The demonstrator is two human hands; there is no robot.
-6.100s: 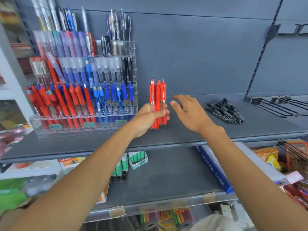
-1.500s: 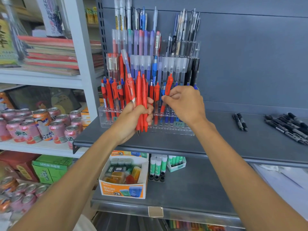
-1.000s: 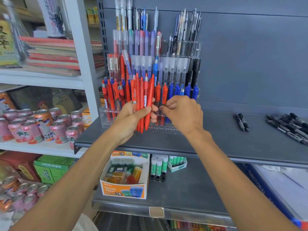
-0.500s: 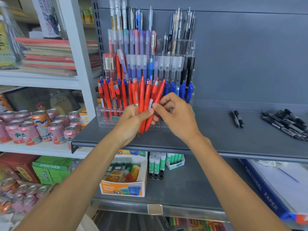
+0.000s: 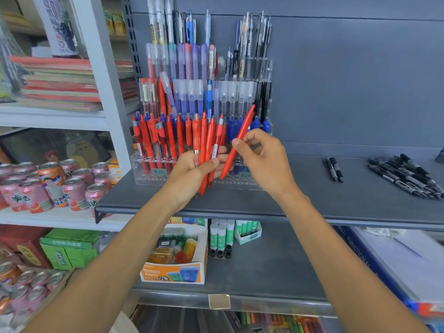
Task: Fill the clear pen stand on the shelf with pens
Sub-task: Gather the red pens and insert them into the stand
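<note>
The clear pen stand (image 5: 149, 179) sits at the left end of the grey shelf (image 5: 300, 203), its back tiers against the rear panel. Its near row holds red pens on the left and blue pens on the right.

Change over the last half second: the right hand (image 5: 264, 162), which was pinching one pen inside the fanned bundle, has drawn that pen out. The single red pen (image 5: 245, 124) now stands clear of the bundle. It is tilted, with its top leaning right and its tip pointing down toward the near row of the stand. The right grip is closed on this pen, thumb and fingertips pinching it at mid-barrel.

The bundle of red pens (image 5: 204, 135) stays in the left hand (image 5: 189, 174), just in front of the stand. The left grip is closed round the lower barrels, and the tips project below the palm.

Meaning for the task: one pen is separated and ready for insertion. The probable next step is to bring it upright and lower the tip into a free hole at the middle of the near row. Several pens remain in the bundle, so the cycle is likely to repeat.

A heap of loose black pens (image 5: 406, 175) lies at the far right of the shelf, well apart from the stand
</note>
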